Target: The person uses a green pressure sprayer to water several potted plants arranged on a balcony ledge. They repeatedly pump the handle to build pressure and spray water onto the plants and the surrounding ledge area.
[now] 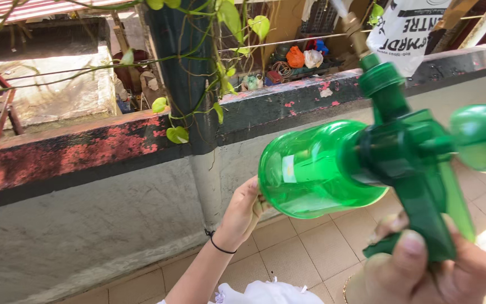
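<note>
Low parapet wall close ahead, vine-wrapped pillar rising from it, open tiled floor below

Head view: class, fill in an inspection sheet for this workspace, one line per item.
Surface: tiled floor, bare where it shows.
Job's things: green pump sprayer, tipped sideways, nozzle up.
Clutter: bags and bundles beyond the wall.
Grippers: left hand at the bottle's base; right hand gripping the handle.
Cables: nothing seen.
Surroundings: low wall with peeling red top, dark post, vine climbing it.
</note>
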